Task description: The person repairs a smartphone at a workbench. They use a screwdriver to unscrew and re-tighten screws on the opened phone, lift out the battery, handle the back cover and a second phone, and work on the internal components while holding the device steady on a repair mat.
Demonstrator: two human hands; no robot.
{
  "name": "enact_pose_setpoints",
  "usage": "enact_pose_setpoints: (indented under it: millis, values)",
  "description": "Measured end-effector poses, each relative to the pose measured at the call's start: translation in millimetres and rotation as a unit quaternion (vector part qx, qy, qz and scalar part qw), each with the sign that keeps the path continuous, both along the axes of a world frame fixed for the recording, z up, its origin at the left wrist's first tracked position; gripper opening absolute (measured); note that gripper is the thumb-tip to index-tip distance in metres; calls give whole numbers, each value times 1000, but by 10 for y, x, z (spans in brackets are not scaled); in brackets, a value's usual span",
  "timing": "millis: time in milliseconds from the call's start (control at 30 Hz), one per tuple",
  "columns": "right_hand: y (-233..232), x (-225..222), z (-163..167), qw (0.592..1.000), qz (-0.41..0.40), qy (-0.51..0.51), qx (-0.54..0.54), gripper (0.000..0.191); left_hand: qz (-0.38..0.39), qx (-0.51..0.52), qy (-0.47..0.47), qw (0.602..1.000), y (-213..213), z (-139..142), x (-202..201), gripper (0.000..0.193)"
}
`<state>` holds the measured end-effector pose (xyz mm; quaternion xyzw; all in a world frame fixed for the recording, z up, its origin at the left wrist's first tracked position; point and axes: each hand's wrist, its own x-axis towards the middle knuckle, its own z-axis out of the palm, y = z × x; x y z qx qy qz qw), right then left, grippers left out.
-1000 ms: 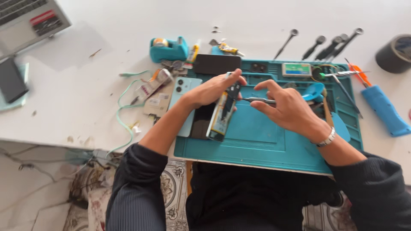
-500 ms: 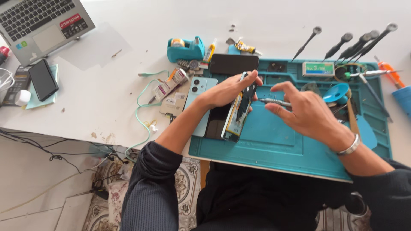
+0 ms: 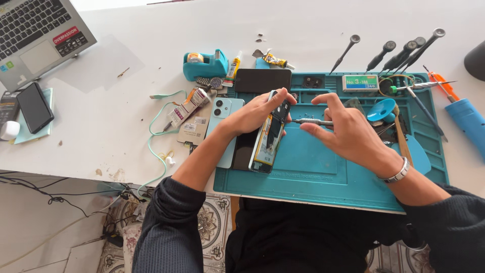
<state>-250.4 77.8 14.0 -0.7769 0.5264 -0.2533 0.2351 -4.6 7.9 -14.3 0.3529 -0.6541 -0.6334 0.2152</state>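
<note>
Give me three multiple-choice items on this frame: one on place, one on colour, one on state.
1. Where does the opened phone stand?
A. on the laptop
B. on the teal work mat, tilted on its long edge
C. on the floor

2. What colour is the tape dispenser?
A. teal
B. red
C. black

3. What is the right hand doing?
A. lying flat and empty on the table
B. pinching a slim screwdriver whose tip points at the phone
C. gripping the blue-handled tool

Answers:
1 B: the left hand props the phone up on the teal work mat, its open inside facing the right hand.
2 A: the dispenser beyond the mat is teal, like the mat itself.
3 B: the slim screwdriver lies level between the fingers, tip at the phone's upper end; the blue-handled tool lies untouched at the right.
</note>
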Motion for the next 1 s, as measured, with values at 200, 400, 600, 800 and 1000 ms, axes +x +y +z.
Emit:
enact_pose_setpoints:
  millis: [200,400,600,800,1000]
  values:
    - [28,7,53,999,41,-2,-15,56,-6,-34,0,999,-10,-53,25,74]
    - [21,-79,-15,1000,15,11,2,31,-9,-57,-5,998,-11,-143,44,75]
    - [-30,-59,-154,993,40,-91,-70,28,-13,-63,-3,998,32,-80,31,78]
    - [59,198,-300,999,8,-37,-11,28,-16,-18,49,998,87,-97,24,78]
    - [137,311,-408,989,38,6,-144,23,-11,-139,44,989,90,-238,-13,80]
